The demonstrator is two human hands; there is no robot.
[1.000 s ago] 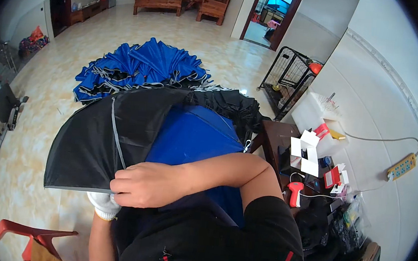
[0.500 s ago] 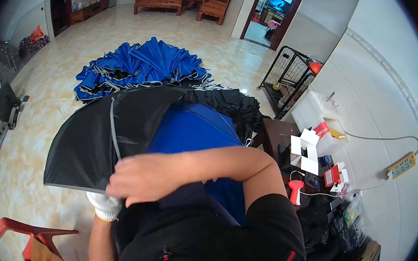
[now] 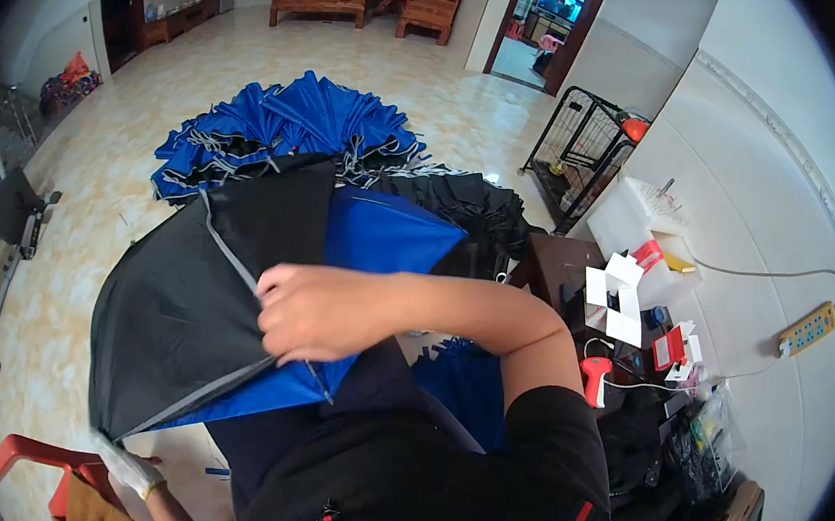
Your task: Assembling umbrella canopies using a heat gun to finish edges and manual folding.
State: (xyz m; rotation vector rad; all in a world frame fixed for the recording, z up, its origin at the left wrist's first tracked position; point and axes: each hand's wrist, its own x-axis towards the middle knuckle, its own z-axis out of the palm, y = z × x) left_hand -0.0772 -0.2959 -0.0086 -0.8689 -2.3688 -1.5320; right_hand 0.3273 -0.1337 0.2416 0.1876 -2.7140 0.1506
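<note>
A half-spread umbrella canopy [image 3: 167,307], black on one face and blue on the other with grey edging, lies across my lap. My right hand [image 3: 310,312], bare, is closed over its grey-edged part, fingers curled; what lies under them is partly hidden. A thin rod end pokes out below that hand. At the canopy's lower left corner, my left hand [image 3: 128,466] in a white glove pinches the tip, its fingers partly hidden.
Beyond the canopy lie piles of blue folded canopies [image 3: 290,118] and black ones [image 3: 468,205]. On the right a dark table [image 3: 558,264] carries an open white box [image 3: 613,299] and a red glue gun [image 3: 595,378]. A red stool [image 3: 27,454] stands lower left.
My left hand has moved down and left, drawing the canopy's corner with it. My right hand has shifted right and slightly up. More of the blue face now shows below it.
</note>
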